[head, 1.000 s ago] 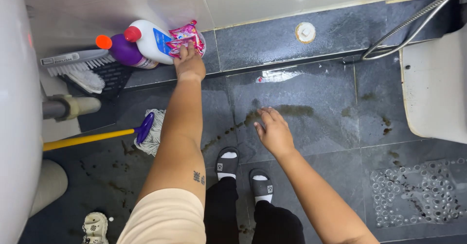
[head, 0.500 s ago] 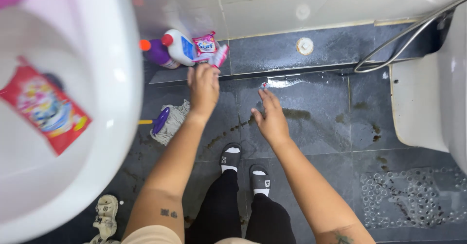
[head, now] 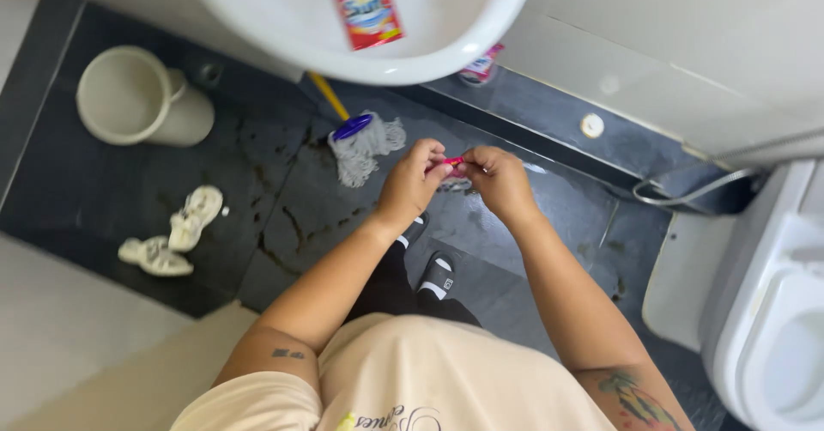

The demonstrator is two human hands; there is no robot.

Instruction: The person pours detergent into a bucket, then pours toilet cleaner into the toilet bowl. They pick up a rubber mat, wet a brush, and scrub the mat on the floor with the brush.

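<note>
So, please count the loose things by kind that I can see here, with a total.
Sachets: 2, one red in the basin, one pink between left hand and right hand
Buckets: 1
Mops: 1
White sandals: 2
Total: 6

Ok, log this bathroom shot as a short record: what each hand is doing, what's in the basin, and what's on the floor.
left hand: pinches one end of a small pink sachet
right hand: pinches the other end of it
grip: both hands by the fingertips, at chest height
basin: white, holds a red detergent packet
floor: dark tiles, wet streaks
mop: white head on the tiles, yellow handle running under the basin
bucket: cream
slippers: pale pair, left of the person
toilet: white, far right
</note>
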